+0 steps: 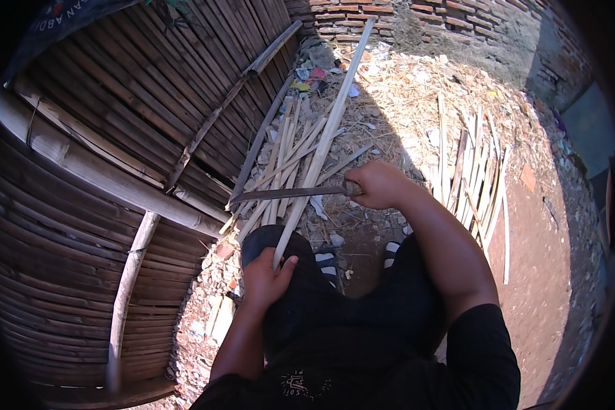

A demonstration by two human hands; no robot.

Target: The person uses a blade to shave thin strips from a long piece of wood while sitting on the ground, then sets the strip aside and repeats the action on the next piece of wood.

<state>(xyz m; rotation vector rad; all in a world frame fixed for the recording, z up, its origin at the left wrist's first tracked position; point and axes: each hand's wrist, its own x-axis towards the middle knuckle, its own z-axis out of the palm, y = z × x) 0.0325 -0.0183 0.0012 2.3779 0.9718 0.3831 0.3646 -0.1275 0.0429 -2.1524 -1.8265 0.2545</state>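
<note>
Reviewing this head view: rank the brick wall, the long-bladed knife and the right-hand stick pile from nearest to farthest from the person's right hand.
1. Long-bladed knife: handle held in the right hand.
2. Stick pile: on the ground, to the hand's right.
3. Brick wall: at the top, beyond the pile.

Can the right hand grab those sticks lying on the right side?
Probably not right now: the right hand is gripping the knife. Nothing seems to block the way to the sticks, but the hand looks full.
</note>
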